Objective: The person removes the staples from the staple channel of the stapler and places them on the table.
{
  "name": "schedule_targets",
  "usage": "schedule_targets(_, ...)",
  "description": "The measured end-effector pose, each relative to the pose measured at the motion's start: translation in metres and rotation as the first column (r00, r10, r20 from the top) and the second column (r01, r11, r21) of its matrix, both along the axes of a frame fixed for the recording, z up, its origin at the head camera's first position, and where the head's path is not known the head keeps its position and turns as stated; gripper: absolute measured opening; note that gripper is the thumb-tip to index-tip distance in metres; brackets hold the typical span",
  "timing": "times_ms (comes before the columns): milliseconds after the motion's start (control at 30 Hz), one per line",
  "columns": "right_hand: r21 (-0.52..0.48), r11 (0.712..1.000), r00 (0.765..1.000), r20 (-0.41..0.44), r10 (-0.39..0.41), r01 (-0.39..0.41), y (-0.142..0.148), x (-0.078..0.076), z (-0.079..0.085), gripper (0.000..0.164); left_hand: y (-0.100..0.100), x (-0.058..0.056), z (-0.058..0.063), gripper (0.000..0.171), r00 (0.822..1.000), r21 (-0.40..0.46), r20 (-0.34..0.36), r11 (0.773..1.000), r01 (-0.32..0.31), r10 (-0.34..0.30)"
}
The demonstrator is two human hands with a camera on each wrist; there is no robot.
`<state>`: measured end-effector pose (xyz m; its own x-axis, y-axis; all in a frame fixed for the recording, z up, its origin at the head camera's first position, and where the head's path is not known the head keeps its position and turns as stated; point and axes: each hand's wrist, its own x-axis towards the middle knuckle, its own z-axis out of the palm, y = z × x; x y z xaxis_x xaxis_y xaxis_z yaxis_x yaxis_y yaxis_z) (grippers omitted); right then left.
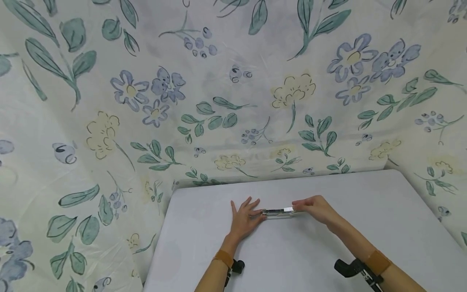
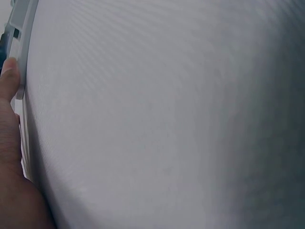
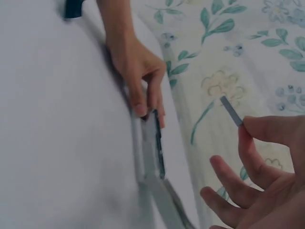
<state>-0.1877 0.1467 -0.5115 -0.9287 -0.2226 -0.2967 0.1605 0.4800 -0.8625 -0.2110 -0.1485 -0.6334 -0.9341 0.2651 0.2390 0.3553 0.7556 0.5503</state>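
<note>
A pale grey stapler (image 1: 275,212) with a dark metal channel lies lengthwise between the hands, towards the table's far side. My left hand (image 1: 243,221) grips its left end between thumb and finger, the other fingers spread upward. At its right end, my right hand (image 1: 317,208) pinches a short grey strip of staples (image 3: 231,110) between thumb and index finger. In the right wrist view the stapler (image 3: 151,148) looks opened out, one long piece angling towards the lower right. The left wrist view catches only part of its pale body (image 2: 21,28) beside my left thumb.
A white table (image 1: 292,251) spreads under both hands, its far edge just beyond them. Floral cloth (image 1: 255,121) hangs behind and along the sides. Each wrist wears an orange-brown band (image 1: 378,263) with a black camera mount (image 1: 348,267).
</note>
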Motion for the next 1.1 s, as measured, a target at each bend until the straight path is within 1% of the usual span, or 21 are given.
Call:
schedule_targets(67, -0.006, 0.999, 0.999, 0.005, 0.033, -0.033, 0.01, 0.011, -0.005, 0.032, 0.001, 0.0, -0.001, 0.033, 1.0, -0.011, -0.02, 1.0, 0.0, 0.0)
schedule_targets(167, 0.006, 0.998, 0.998, 0.023, 0.056, -0.056, 0.021, 0.023, -0.019, 0.029, 0.001, -0.001, 0.0, 0.034, 1.0, -0.002, -0.019, 1.0, 0.001, -0.001)
schedule_targets(267, 0.025, 0.999, 0.999, 0.038, 0.038, -0.039, 0.029, 0.029, -0.038, 0.027, 0.0, -0.001, 0.001, 0.035, 1.0, 0.014, -0.006, 1.0, 0.003, -0.003)
schedule_targets(333, 0.038, 0.999, 1.0, 0.026, 0.012, -0.013, 0.03, 0.031, -0.051, 0.025, 0.0, 0.0, 0.001, 0.036, 1.0, 0.023, 0.005, 1.0, 0.004, -0.004)
schedule_targets(433, 0.054, 0.998, 0.999, -0.038, -0.007, 0.009, 0.031, 0.033, -0.066, 0.023, 0.0, 0.001, 0.0, 0.036, 1.0, 0.027, 0.003, 1.0, 0.006, -0.006)
schedule_targets(567, 0.078, 0.997, 0.99, -0.144, -0.006, 0.017, 0.032, 0.033, -0.078, 0.02, 0.0, 0.0, -0.001, 0.037, 1.0, 0.025, 0.0, 1.0, 0.005, -0.005)
schedule_targets(667, 0.101, 0.995, 0.976, -0.216, -0.003, 0.026, 0.034, 0.032, -0.086, 0.018, 0.001, 0.0, -0.002, 0.037, 1.0, 0.026, 0.003, 1.0, 0.002, -0.002)
schedule_targets(767, 0.121, 0.992, 0.957, -0.289, 0.001, 0.036, 0.037, 0.03, -0.094, 0.015, 0.001, 0.0, -0.001, 0.036, 1.0, 0.024, -0.007, 1.0, 0.004, -0.004)
schedule_targets(833, 0.117, 0.992, 0.947, -0.32, 0.002, 0.038, 0.038, 0.03, -0.098, 0.014, 0.001, 0.001, 0.0, 0.036, 1.0, 0.023, -0.011, 1.0, 0.003, -0.003)
schedule_targets(967, 0.112, 0.992, 0.934, -0.357, -0.017, 0.061, 0.036, 0.031, -0.102, 0.012, 0.001, 0.001, 0.001, 0.035, 1.0, 0.017, -0.021, 1.0, 0.001, 0.0)
schedule_targets(1100, 0.147, 0.985, 0.911, -0.411, -0.027, 0.095, 0.033, 0.033, -0.103, 0.014, 0.001, 0.0, 0.001, 0.035, 1.0, 0.02, -0.017, 1.0, 0.004, -0.003)
